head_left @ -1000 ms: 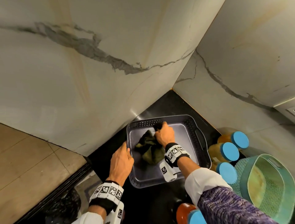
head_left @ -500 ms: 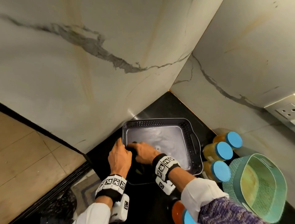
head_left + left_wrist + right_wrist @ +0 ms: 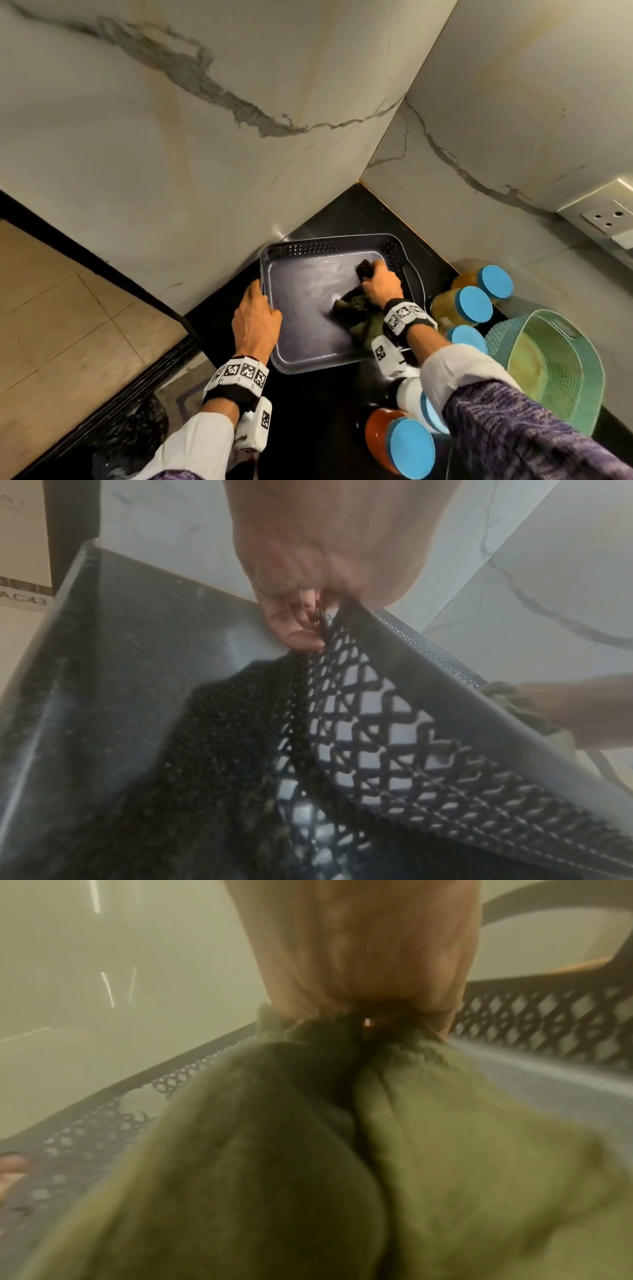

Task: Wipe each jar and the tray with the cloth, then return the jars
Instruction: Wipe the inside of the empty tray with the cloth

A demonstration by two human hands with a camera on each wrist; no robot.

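A dark grey tray (image 3: pixel 301 329) with mesh walls sits on the black counter in the wall corner. My left hand (image 3: pixel 257 310) grips its left rim; in the left wrist view the fingers (image 3: pixel 298 634) curl over the mesh wall (image 3: pixel 377 737). My right hand (image 3: pixel 380 284) bunches an olive cloth (image 3: pixel 356 308) and presses it on the tray floor near the far right corner. The cloth (image 3: pixel 308 1150) fills the right wrist view. Three blue-lidded jars (image 3: pixel 474 305) stand right of the tray. An orange jar (image 3: pixel 409 447) stands near me, another half hidden by my sleeve.
A green mesh basket (image 3: pixel 555 363) stands at the right, behind the jars. Marble walls close in behind and to the left of the tray. A wall socket (image 3: pixel 606 217) sits at the upper right. The floor lies far below at the left.
My right hand has swept the cloth from the tray's near left side to its far right corner. My left hand has stayed on the left rim.
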